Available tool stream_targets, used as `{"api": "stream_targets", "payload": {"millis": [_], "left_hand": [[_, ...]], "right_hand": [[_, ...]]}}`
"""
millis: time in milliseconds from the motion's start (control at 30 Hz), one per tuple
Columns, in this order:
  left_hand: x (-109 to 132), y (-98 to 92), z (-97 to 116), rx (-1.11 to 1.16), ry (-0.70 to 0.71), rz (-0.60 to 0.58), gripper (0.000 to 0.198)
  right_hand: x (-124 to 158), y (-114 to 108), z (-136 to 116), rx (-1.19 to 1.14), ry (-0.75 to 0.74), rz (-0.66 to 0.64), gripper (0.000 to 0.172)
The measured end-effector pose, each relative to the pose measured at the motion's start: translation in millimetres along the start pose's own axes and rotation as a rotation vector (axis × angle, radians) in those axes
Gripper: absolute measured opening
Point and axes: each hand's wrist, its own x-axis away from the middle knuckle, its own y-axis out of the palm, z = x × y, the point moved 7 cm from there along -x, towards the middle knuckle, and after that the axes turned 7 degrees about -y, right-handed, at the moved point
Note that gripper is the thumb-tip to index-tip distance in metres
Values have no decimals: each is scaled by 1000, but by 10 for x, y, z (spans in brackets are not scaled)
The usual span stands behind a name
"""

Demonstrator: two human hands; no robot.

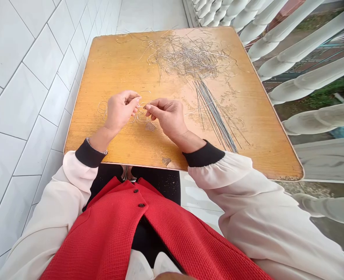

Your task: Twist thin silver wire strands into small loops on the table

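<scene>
Fingers (pixel 133 102) of the left hand (pixel 119 112) are pressing together at their tips, and fingers (pixel 152 109) of the right hand (pixel 168 117) are closing toward them. Both sets appear to be pinching a looped thin wire (pixel 142 116) where the tips nearly meet, though the exact grip is too small to make out. The loops are hanging just below the fingers, close to the surface (pixel 102 70), while another wire loop (pixel 103 111) is lying to the left of the fingers, just beside the left hand.

Working with the very tips and keeping the hands low over the surface is giving good control of wire this fine, and the short span between the two pinches is helping to stop it from springing or kinking.

Well beyond the fingers, a tangled pile of wire (pixel 186 56) is spreading across the far part of the surface. A fan of straight dark rods (pixel 214 111) is lying to the right of the fingers, reaching toward the near edge. A worn patch in the wood (pixel 150 126) is showing just below the fingers. Black cuffs (pixel 90 153) are closing the pale sleeves behind the hands, and a red waistcoat (pixel 139 229) is filling the view nearer the body.
</scene>
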Motion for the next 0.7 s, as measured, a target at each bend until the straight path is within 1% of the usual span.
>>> {"api": "stream_targets", "payload": {"millis": [133,200,267,467,600,700], "left_hand": [[18,28,5,101,3,-98,9],[18,47,-10,149,-14,-152,10],[5,60,-41,178,-36,-180,11],[-27,84,-133,210,-69,-167,10],[-14,99,-133,217,-80,-160,9],[-15,92,-128,206,-90,-150,9]], "right_hand": [[-16,12,27,-115,51,-23,26],[-16,16,31,-150,71,-40,29],[-12,18,19,-161,68,-56,31],[-13,0,-3,-169,25,-56,29],[-17,15,32,-186,40,-81,28],[-28,11,46,-195,37,-78,31]]}}
